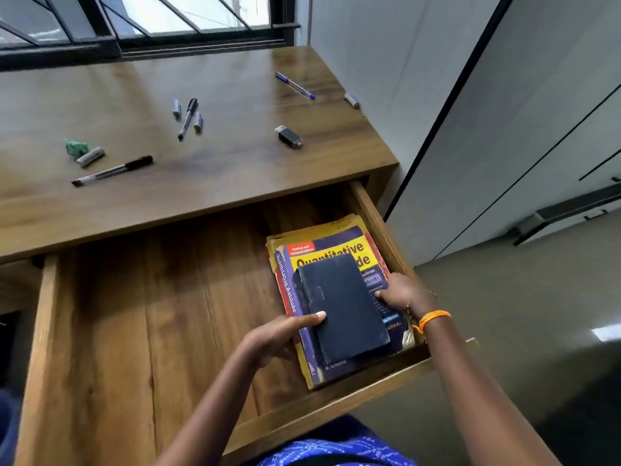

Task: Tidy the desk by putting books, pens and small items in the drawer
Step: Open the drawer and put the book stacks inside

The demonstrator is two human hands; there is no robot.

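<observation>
Left hand (279, 334), right hand (405, 294): fingers clasp dark book (342, 307) between them, atop yellow book (336, 250) in drawer (134, 314).

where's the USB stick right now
The USB stick lies on the desk top, toward its right side, below the blue pen and above the open drawer.

Drawer (50, 331): pulled out below the counter (235, 169). Large book (336, 243) laid in its right end; small book (342, 304) on top. Pens (112, 170) and small items (290, 136) scattered on the counter behind.
</observation>
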